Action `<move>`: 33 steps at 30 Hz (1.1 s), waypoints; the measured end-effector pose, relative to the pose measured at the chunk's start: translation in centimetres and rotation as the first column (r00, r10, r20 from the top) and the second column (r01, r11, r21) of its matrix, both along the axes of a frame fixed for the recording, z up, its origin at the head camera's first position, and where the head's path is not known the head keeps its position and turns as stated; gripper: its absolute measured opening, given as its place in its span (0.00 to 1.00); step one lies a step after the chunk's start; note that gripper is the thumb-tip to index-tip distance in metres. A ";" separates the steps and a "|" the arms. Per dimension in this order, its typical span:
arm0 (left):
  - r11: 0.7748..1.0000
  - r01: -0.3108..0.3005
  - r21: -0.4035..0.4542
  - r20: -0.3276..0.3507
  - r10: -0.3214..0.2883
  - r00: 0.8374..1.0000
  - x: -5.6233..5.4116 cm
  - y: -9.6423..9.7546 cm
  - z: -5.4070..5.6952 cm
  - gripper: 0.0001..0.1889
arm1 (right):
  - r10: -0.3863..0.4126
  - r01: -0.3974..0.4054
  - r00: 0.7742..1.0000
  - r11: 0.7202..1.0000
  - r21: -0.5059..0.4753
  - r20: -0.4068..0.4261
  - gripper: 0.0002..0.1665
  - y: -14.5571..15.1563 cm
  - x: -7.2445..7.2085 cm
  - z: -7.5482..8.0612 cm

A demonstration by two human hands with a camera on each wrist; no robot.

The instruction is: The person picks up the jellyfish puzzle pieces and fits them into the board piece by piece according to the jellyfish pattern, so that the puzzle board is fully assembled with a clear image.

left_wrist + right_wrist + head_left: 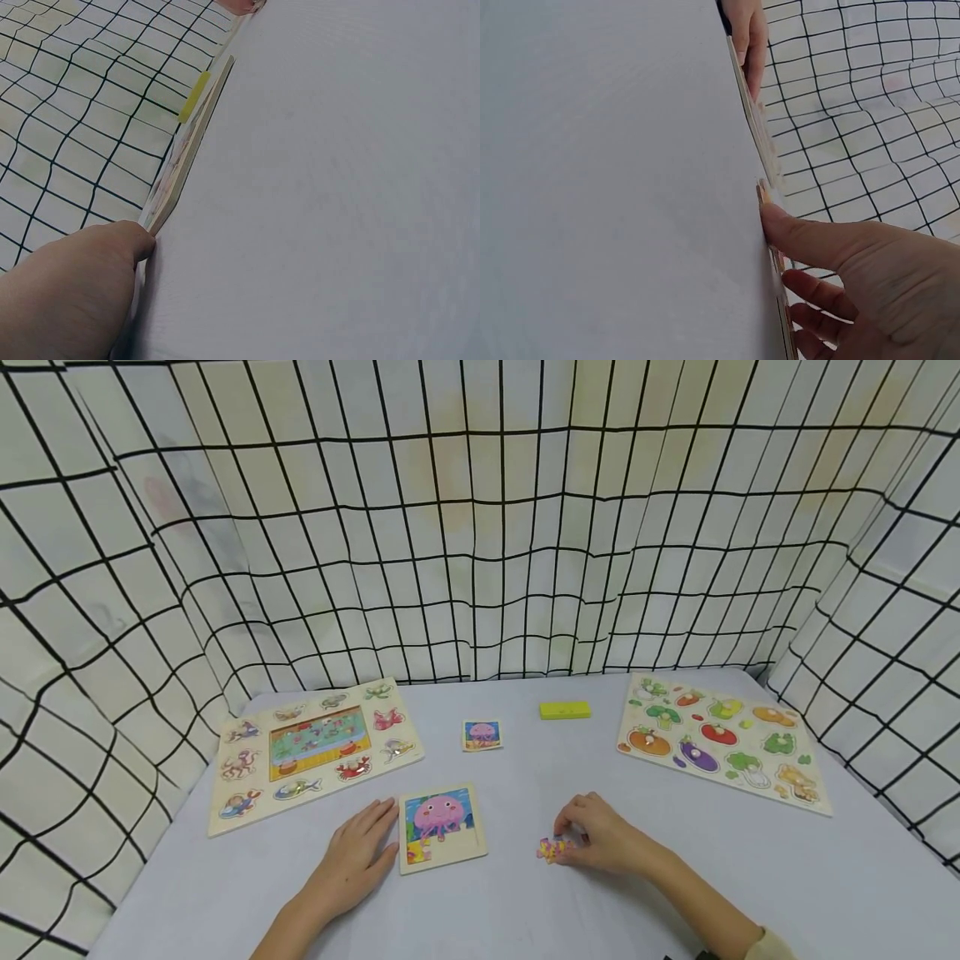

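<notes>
A square wooden jigsaw tray (482,847) with a pink jellyfish picture lies on the table, its lower right part showing bare wood. My left hand (352,860) rests flat beside it, straight fingers touching its left edge. In the left wrist view the thumb of the left hand (82,281) is at the tray's near end (191,161). To the right of the tray, my right hand (603,837) pinches a pink and yellow jigsaw piece (551,849) low over the table. Thumb and fingers partly hide it; whether it is one piece or more, I cannot tell.
Behind the tray lies a small jellyfish picture card (482,736). A yellow rectangular block (565,710) sits farther back. At the left is a sea-animal peg board (255,806), at the right a vegetable peg board (720,781). A black grid-patterned white cloth (510,543) surrounds the table.
</notes>
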State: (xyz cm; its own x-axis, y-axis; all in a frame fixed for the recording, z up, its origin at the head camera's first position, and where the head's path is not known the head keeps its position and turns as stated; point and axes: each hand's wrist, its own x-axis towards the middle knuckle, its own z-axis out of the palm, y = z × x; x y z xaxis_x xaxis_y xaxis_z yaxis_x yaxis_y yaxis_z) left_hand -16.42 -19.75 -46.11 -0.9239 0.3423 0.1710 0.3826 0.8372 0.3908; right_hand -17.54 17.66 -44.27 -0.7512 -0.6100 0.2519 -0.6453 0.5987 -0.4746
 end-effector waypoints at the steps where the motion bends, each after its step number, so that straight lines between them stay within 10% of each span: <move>1: 1.000 0.001 0.001 -0.007 -0.001 1.000 0.0 0.0 0.0 0.29 | 0.021 -0.021 1.000 1.000 -0.008 0.001 0.15 0.0 -0.1 0.0; 11: 1.000 0.005 0.024 -0.016 -0.004 1.000 -0.1 -0.2 0.3 0.28 | 0.082 -0.060 0.973 0.992 -0.108 0.217 0.07 -0.5 -0.5 0.2; 33: 1.000 0.005 0.018 -0.001 -0.005 1.000 0.0 0.1 0.0 0.29 | 0.095 -0.049 0.966 0.980 -0.192 0.242 0.02 -2.9 -1.3 2.1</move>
